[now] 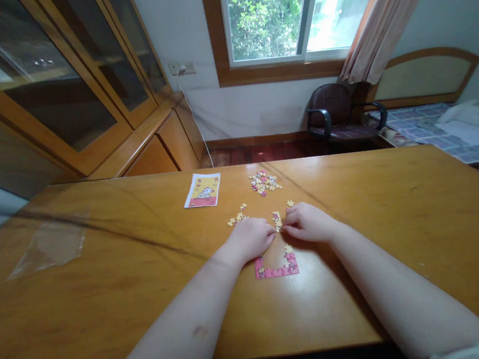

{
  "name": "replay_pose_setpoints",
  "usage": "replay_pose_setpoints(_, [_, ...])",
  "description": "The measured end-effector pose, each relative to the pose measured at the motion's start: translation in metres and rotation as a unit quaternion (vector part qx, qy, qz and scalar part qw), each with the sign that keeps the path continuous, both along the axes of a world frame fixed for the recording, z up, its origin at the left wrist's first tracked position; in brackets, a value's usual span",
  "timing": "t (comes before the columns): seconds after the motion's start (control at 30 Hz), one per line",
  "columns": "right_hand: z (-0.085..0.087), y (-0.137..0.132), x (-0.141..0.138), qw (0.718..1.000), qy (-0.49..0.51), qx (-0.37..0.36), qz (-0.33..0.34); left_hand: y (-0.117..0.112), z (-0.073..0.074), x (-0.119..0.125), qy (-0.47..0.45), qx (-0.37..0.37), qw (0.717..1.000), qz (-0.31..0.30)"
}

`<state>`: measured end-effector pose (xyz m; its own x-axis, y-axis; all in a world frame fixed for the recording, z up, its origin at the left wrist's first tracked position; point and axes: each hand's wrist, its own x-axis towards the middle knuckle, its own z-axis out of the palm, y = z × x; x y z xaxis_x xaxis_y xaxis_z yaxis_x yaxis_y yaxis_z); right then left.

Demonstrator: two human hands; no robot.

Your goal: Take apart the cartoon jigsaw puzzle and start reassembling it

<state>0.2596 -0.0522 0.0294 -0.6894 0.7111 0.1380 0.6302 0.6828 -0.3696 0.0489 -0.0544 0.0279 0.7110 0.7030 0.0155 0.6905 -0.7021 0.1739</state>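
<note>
My left hand (252, 237) and my right hand (308, 222) rest close together on the wooden table (105, 287), fingers curled, both pinching a small strip of joined yellow puzzle pieces (276, 221) between them. Just below my hands lies a partly built pink puzzle border (277, 268). A few loose yellow pieces (237, 218) lie left of my left hand, and one piece (289, 203) sits above my right hand. A pile of loose pieces (264, 182) is farther back. A reference picture card (202, 190) lies to the back left.
A clear plastic bag (50, 247) lies on the table's left side. Wooden glass-door cabinets (63, 78) stand on the left. A dark armchair (336, 114) sits under the window (285, 13), and a bed with patterned cover (445, 127) is at the right.
</note>
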Motion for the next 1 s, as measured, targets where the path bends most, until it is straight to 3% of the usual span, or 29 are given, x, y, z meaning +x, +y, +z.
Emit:
replay_pose_setpoints(0.63, [-0.0041,0.0024,0.0003,0.999,-0.002,0.009,-0.05,-0.0003,-0.0011,-0.0009,-0.003,-0.009,1.0,-0.001])
replay_pose_setpoints(1.0, [-0.0087,0.0045,0.0008,0.997,-0.004,-0.03,-0.067,-0.0007,0.0013,0.0015,0.005,-0.025,1.0,-0.011])
